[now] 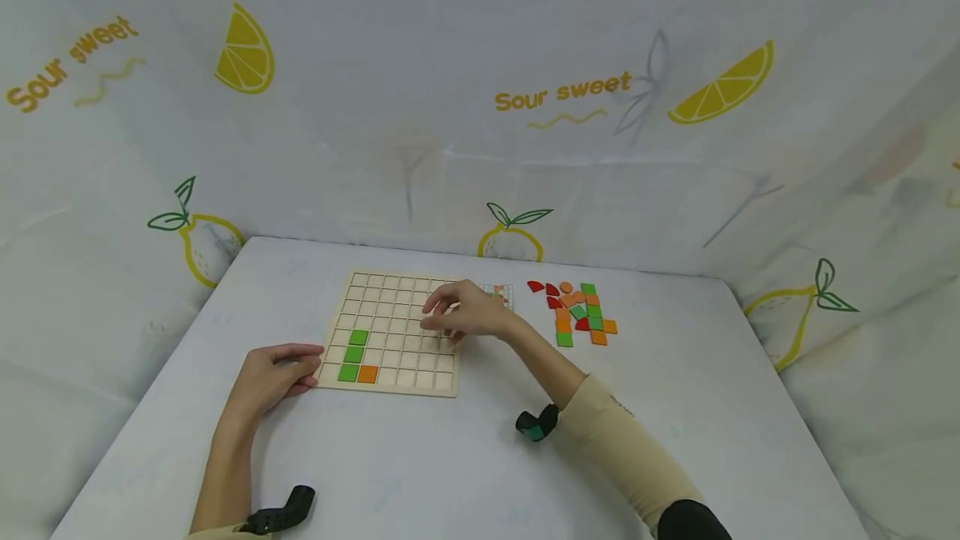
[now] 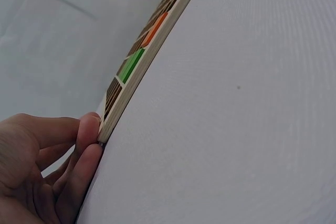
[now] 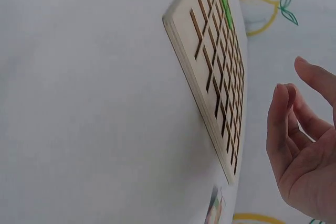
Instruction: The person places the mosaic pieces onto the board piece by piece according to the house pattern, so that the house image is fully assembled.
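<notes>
A wooden grid board (image 1: 405, 319) lies flat on the table, holding a column of three green square tiles (image 1: 354, 354) near its left side and an orange square tile (image 1: 367, 374) beside the lowest one. At the board's near left corner, my left hand (image 1: 272, 377) pinches the edge between thumb and fingers; the left wrist view shows the fingertips (image 2: 90, 129) right at that corner. My right hand (image 1: 471, 311) hovers over the board's right side. Its thumb and fingers are loosely bent and apart, with nothing between them in the right wrist view.
Right of the board lie loose red, orange and green pieces (image 1: 577, 313), squares, circles and quarter shapes among them. A small printed pattern card (image 1: 504, 293) sits between board and pieces, partly behind my right hand. A lemon-print cloth (image 1: 420, 107) hangs behind the white table (image 1: 360, 457).
</notes>
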The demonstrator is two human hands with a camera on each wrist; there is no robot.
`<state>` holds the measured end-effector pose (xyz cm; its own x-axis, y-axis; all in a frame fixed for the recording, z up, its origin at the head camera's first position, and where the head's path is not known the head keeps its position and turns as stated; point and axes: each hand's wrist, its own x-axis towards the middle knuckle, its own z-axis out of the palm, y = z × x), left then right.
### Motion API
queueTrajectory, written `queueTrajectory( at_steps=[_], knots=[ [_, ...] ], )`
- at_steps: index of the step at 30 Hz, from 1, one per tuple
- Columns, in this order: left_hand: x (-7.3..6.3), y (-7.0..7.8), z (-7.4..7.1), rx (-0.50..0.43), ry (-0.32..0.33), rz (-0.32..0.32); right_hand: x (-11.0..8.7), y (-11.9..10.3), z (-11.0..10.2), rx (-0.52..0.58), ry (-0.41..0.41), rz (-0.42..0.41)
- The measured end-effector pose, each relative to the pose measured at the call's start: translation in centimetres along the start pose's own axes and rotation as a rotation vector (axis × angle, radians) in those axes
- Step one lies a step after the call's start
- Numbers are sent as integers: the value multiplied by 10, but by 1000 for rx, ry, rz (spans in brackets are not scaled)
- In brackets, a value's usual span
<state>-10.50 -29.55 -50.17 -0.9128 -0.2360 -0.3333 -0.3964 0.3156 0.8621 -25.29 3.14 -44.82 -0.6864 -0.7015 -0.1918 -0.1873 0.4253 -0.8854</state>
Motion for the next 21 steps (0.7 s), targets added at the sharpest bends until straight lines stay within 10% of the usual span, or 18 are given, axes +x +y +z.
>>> queueTrajectory(
  at_steps=[21],
  knots=[
    [-1,1,1,14,6,9,-94,94,-118,-32,235,272]
  ],
)
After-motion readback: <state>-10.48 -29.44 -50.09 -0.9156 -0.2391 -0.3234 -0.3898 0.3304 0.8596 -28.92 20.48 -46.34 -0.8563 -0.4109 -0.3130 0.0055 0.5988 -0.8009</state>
